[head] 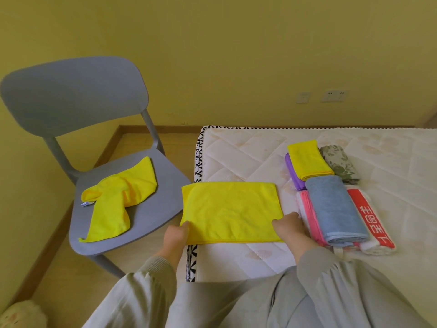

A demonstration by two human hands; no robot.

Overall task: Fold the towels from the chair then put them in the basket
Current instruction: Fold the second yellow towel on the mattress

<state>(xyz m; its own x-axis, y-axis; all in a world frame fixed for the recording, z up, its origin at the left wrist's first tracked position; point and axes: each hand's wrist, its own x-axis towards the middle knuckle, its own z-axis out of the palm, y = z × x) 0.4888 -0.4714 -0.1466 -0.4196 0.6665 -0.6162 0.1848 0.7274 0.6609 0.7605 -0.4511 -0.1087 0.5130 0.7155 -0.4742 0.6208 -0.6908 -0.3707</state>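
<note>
Head view: yellow towel (229, 209), half-folded, lies flat on the bed (236, 152) corner, its left end overhanging.
Hands: left hand (176, 235) pinches its near-left corner, right hand (289, 227) its near-right corner.
Risk: the overhang may slide off, and an uneven lift would skew the fold (basket not in view).
Count: three yellow towels, including the crumpled towel (118, 200) on the one chair (75, 95); folded pile (335, 207), six.

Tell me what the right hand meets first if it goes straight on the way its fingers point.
The flat yellow towel, whose near corner the right hand grips; beyond it, probably just bare mattress.
</note>
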